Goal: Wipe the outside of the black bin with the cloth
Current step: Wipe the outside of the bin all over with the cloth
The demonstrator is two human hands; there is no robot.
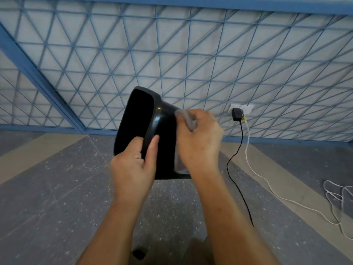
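1. The black bin [164,127] was held off the speckled grey floor [57,188] near the middle of the view, tipped on its side with the open mouth facing about 10 o'clock and the base toward 4 o'clock.
2. The left hand [133,167] gripped the bin's rim at its 6 o'clock edge. The thumb lay along the outer wall and the fingers curled over the lip into the opening.
3. The right hand [199,140] sat on the bin's outer side at 3 o'clock, its fingers bent round a grey cloth [188,120] and pressing it to the plastic.
4. Part of the cloth showed above the knuckles and part below the wrist; it was blurred.
5. Behind the bin stood a pale wall panel [191,44] crossed by blue lattice.
6. At about 2 o'clock from the bin, a white wall socket [246,108] held a black adapter [236,114].
7. A black cable [236,169] and a white cable [267,185] ran from the socket across the floor toward 5 o'clock. The white one ended in loose loops at the right edge.
8. A small black object [138,254] lay on the floor at 6 o'clock; what it was could not be told.
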